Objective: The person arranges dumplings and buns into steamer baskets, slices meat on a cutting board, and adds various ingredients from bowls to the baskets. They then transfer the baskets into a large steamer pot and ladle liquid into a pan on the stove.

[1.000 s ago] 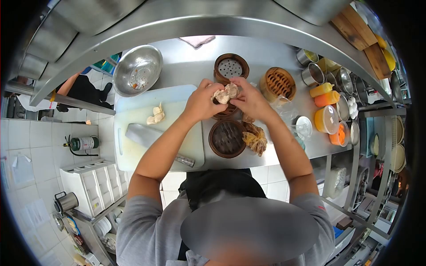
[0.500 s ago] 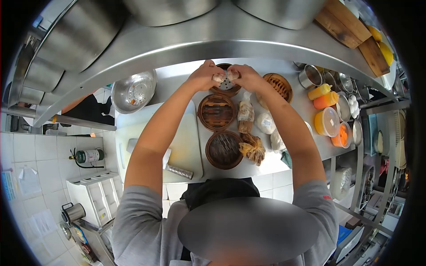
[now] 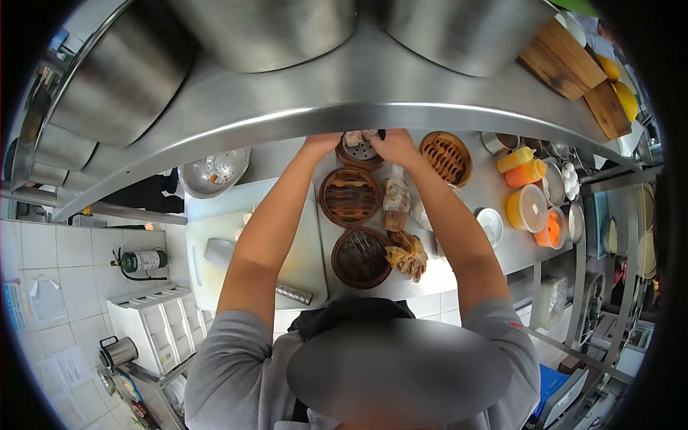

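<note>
A bamboo steamer point(image 3: 350, 162) with a perforated metal base stands at the back of the counter, holding pale lumps of food point(image 3: 352, 138) at its far side. My left hand point(image 3: 323, 143) is at its left edge, its fingers hidden by the shelf lip. Opposite, my right hand point(image 3: 395, 145) appears closed on the right rim, thumb toward the inside; its other fingers are out of sight. Nearer me are a slatted steamer point(image 3: 351, 197) and a dark steamer point(image 3: 361, 258) that looks film-covered. To their right lie a bagged food packet point(image 3: 396, 201) and a knotted brown bag point(image 3: 407, 256).
A steel shelf point(image 3: 344, 117) with large pots overhangs the counter's back. A cutting board point(image 3: 301, 247) and steel bowl point(image 3: 215, 173) are on the left. Another steamer point(image 3: 446, 159), a white bowl point(image 3: 490, 223), squeeze bottles point(image 3: 525, 172) and tubs point(image 3: 527, 208) stand on the right.
The view has tilted, so the shelf covers more of the back counter. My hands have moved apart from the pale lumps to the steamer's two sides; the lumps now rest inside it.
</note>
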{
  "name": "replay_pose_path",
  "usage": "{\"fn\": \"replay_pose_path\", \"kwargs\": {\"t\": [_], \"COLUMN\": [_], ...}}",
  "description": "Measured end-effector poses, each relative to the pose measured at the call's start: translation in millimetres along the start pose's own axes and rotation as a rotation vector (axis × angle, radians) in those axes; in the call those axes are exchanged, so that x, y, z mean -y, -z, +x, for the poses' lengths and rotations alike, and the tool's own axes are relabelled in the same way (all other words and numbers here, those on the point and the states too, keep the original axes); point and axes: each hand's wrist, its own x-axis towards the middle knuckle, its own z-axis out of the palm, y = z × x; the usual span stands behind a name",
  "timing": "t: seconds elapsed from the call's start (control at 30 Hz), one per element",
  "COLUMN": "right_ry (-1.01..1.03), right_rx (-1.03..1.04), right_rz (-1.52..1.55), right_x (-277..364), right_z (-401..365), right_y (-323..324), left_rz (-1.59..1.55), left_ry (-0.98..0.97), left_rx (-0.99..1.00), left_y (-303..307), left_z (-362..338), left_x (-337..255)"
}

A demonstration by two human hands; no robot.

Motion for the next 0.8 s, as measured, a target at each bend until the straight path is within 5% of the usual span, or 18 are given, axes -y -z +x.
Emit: {"fn": "replay_pose_path", "kwargs": {"t": [0.07, 0.13, 0.17, 0.23, 0.57, 0.63, 0.73, 0.8], "right_ry": [-0.015, 0.342, 0.340, 0.192, 0.178, 0.170, 0.205, 0.280], "right_rx": [-0.006, -0.191, -0.190, -0.067, 0.077, 0.077, -0.004, -0.123], "right_rz": [0.231, 0.287, 0.284, 0.373, 0.739, 0.460, 0.386, 0.230], "right_x": [17.1, 33.1, 26.9, 15.4, -4.9, 5.8, 5.8, 4.0], "right_z": [-22.3, -35.9, -33.8, -28.6, -40.4, -41.9, -38.2, -39.3], "right_y": [5.0, 4.4, 2.2, 0.6, 8.4, 21.5, 17.3, 11.1], "left_rz": [-0.936, -1.195, -1.448, -1.464, -0.619, -0.074, 0.184, 0.222], "left_ry": [0.321, 0.259, 0.190, 0.186, 0.006, -0.188, -0.320, -0.240], "left_rx": [0.055, 0.089, 0.122, 0.145, 0.205, 0.144, -0.063, -0.136], "left_y": [-6.7, -15.0, -17.6, -14.0, -8.6, -9.4, -22.2, -35.8], "left_z": [-11.1, -30.0, -40.6, -51.8, -54.3, -47.6, -48.5, -51.5], "left_x": [-1.9, -12.5, -18.6, -24.6, -17.7, -12.8, -16.9, -21.3]}}
